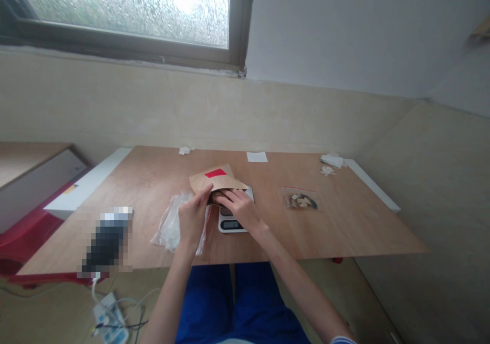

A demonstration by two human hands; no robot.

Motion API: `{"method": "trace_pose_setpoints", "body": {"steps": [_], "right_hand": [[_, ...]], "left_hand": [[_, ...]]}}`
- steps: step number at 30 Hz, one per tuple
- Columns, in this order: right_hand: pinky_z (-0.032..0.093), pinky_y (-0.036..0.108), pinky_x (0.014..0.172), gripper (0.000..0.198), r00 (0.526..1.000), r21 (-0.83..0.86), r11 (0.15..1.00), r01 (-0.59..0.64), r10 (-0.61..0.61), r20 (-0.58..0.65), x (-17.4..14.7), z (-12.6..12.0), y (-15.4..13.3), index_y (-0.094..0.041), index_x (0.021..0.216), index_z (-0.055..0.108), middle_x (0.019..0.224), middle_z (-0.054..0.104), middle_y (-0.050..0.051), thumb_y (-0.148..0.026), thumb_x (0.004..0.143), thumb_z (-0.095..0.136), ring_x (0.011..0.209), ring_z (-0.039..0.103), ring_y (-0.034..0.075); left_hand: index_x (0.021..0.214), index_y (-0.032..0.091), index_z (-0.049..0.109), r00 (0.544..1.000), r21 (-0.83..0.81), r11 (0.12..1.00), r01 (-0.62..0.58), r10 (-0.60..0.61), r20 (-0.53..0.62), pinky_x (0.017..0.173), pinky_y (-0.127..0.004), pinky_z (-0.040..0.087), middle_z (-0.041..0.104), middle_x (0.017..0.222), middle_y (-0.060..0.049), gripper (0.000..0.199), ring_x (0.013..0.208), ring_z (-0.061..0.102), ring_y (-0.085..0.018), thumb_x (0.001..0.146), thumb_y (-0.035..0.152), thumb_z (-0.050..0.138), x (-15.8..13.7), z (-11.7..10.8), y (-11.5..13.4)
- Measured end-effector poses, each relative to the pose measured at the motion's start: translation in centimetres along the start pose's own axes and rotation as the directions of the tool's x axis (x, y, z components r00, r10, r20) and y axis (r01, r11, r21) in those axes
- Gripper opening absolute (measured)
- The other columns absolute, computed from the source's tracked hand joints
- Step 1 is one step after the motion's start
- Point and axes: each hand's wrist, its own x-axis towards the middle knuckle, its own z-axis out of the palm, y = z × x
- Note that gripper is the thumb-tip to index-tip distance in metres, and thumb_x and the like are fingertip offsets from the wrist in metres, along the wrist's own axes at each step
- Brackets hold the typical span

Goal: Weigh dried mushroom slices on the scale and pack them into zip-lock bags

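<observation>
The red-labelled, brown kraft-paper pouch (219,180) is held near frame centre, just beyond both hands, long axis roughly left to right, mouth facing them. The left hand (194,212) pinches the rim's left side; the right hand's (240,207) fingers enter the mouth, their grip hidden.

left hand (191,214): thumb (203,193) extended | right hand (241,206): fingers (228,197) pointing leftward | forearms (300,283): angled inward, hands close together

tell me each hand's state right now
Left hand: closed, holding the edge of the paper bag.
Right hand: at the bag's mouth; whether it grips anything cannot be told.
</observation>
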Motion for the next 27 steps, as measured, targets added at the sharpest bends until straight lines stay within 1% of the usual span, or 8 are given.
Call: {"method": "trace_pose_setpoints", "body": {"steps": [4,7,12,16,19,23,25,27], "right_hand": [[0.044,0.033,0.089,0.029,0.997,-0.001,1.000,0.002,-0.002,-0.075,-0.4,0.3,-0.1,-0.019,0.112,0.062,0.109,0.064,0.009,-0.015,0.092,0.041,0.099,0.057,0.020],[0.045,0.033,0.090,0.029,0.995,0.034,0.999,-0.006,0.010,-0.099,-0.6,0.5,-0.2,-0.017,0.109,0.063,0.104,0.065,0.010,-0.013,0.092,0.040,0.096,0.058,0.020],[0.048,0.032,0.088,0.031,0.987,0.176,0.983,-0.057,0.082,-0.139,-1.1,0.7,-0.1,-0.017,0.109,0.062,0.102,0.065,0.010,-0.011,0.091,0.038,0.096,0.060,0.020],[0.049,0.030,0.086,0.031,0.980,0.256,0.967,-0.002,0.054,-0.194,-1.1,0.5,-0.1,-0.015,0.106,0.064,0.098,0.066,0.010,-0.014,0.092,0.036,0.096,0.060,0.018],[0.050,0.029,0.086,0.029,0.975,0.357,0.934,0.009,0.070,-0.209,-1.1,0.2,-0.2,-0.019,0.103,0.065,0.095,0.067,0.006,-0.015,0.092,0.038,0.094,0.061,0.016],[0.051,0.028,0.085,0.023,0.950,0.505,0.862,-0.029,0.181,-0.254,-1.2,-0.2,-0.4,-0.022,0.098,0.066,0.093,0.068,0.003,-0.017,0.090,0.044,0.090,0.063,0.014],[0.051,0.027,0.084,0.018,0.917,0.589,0.805,-0.075,0.287,-0.277,-1.4,-0.3,-0.6,-0.022,0.093,0.067,0.090,0.069,0.001,-0.019,0.087,0.050,0.087,0.064,0.014],[0.051,0.027,0.082,0.012,0.870,0.678,0.726,-0.121,0.406,-0.280,-1.6,-0.4,-0.7,-0.022,0.087,0.068,0.086,0.070,0.001,-0.019,0.083,0.057,0.085,0.064,0.014]], "left_hand": [[0.103,0.021,0.068,1.000,-0.015,1.000,-0.002,0.002,0.005,0.058,-0.022,0.046,0.073,0.082,-0.004,0.030,0.074,0.066,-0.019,0.084,0.031,0.048,0.1,0.0,0.0],[0.102,0.021,0.069,1.000,-0.030,1.000,0.001,-0.001,0.003,0.062,-0.023,0.047,0.073,0.084,-0.004,0.029,0.077,0.066,-0.019,0.084,0.030,0.049,0.1,0.0,0.0],[0.101,0.021,0.069,1.000,-0.035,0.999,0.009,-0.009,0.008,0.063,-0.023,0.048,0.073,0.084,-0.004,0.028,0.078,0.066,-0.019,0.084,0.029,0.049,0.1,0.1,0.1],[0.103,0.021,0.068,1.000,-0.045,0.999,0.018,-0.018,0.007,0.060,-0.022,0.046,0.073,0.082,-0.003,0.029,0.075,0.066,-0.018,0.083,0.029,0.049,0.1,0.0,0.0],[0.104,0.021,0.068,1.000,-0.059,0.998,0.020,-0.019,0.011,0.059,-0.022,0.046,0.073,0.082,-0.003,0.030,0.075,0.065,-0.018,0.083,0.032,0.049,0.1,0.0,0.0],[0.104,0.022,0.068,1.000,-0.047,0.999,0.015,-0.014,0.011,0.058,-0.021,0.045,0.073,0.082,-0.003,0.030,0.072,0.065,-0.017,0.083,0.032,0.048,0.1,0.0,-0.1],[0.104,0.022,0.068,1.000,-0.041,0.999,0.020,-0.020,0.014,0.057,-0.021,0.045,0.073,0.082,-0.003,0.031,0.070,0.065,-0.017,0.084,0.032,0.047,0.1,0.0,0.0],[0.104,0.022,0.068,1.000,-0.036,0.999,0.028,-0.027,0.014,0.057,-0.021,0.044,0.073,0.080,-0.003,0.031,0.069,0.065,-0.017,0.084,0.032,0.047,0.2,0.0,0.0]]}}
